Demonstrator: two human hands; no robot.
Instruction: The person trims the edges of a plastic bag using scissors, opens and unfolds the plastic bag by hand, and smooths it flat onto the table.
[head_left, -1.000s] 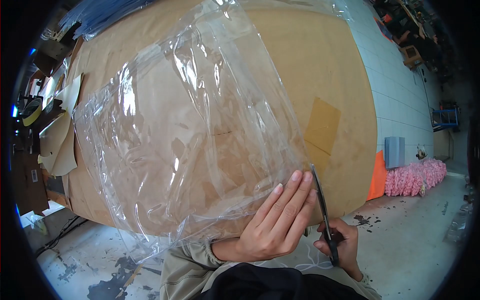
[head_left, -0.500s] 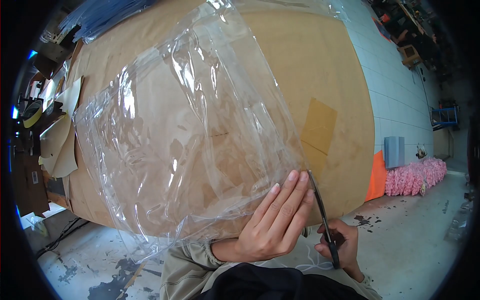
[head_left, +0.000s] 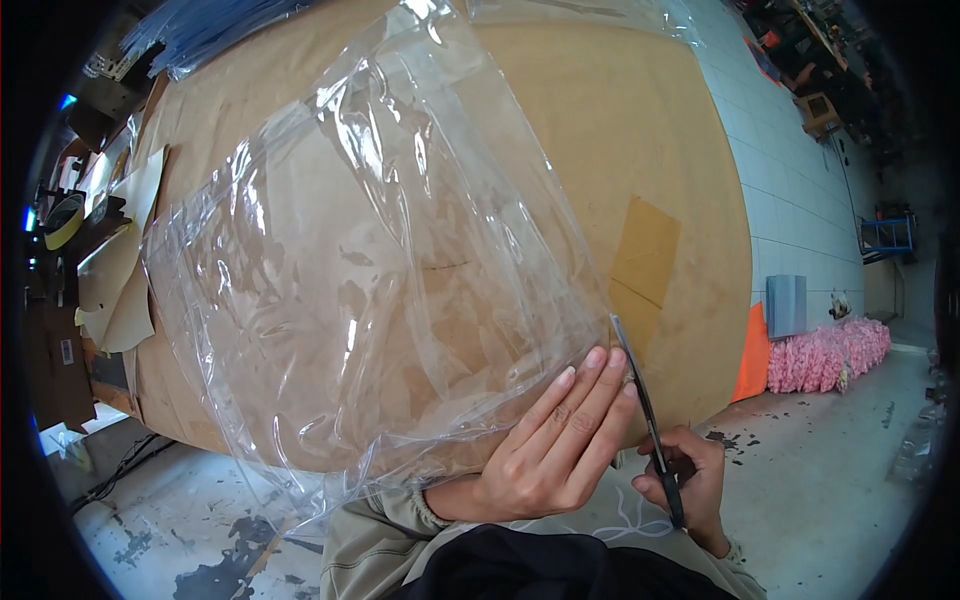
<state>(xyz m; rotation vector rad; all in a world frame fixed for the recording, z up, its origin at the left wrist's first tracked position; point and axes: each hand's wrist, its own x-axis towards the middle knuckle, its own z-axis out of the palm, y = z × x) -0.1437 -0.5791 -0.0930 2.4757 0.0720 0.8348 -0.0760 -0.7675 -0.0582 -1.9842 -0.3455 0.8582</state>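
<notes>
A large clear plastic bag [head_left: 330,260], creased and shiny, is spread over the brown-covered table [head_left: 570,90]. My left hand [head_left: 555,440] is at its near right corner, fingers straight and together on top of the plastic; the thumb is hidden beneath. In my right hand [head_left: 697,480] is a pair of scissors [head_left: 645,405] with dark handles. Their blades point away from me, close along the left fingertips at the bag's right edge. Whether the blades are parted there cannot be made out.
A tan tape patch [head_left: 645,255] is stuck on the table cover. Blue plastic sheets [head_left: 210,30] are stacked at the far left, with more clear plastic [head_left: 590,12] at the far edge. A pink bundle [head_left: 830,355] and an orange sheet [head_left: 752,355] lie beyond the right edge.
The scissors have shifted slightly away from me, their tips now past my left fingertips. My left hand and the bag's corner have moved a little to the right.
</notes>
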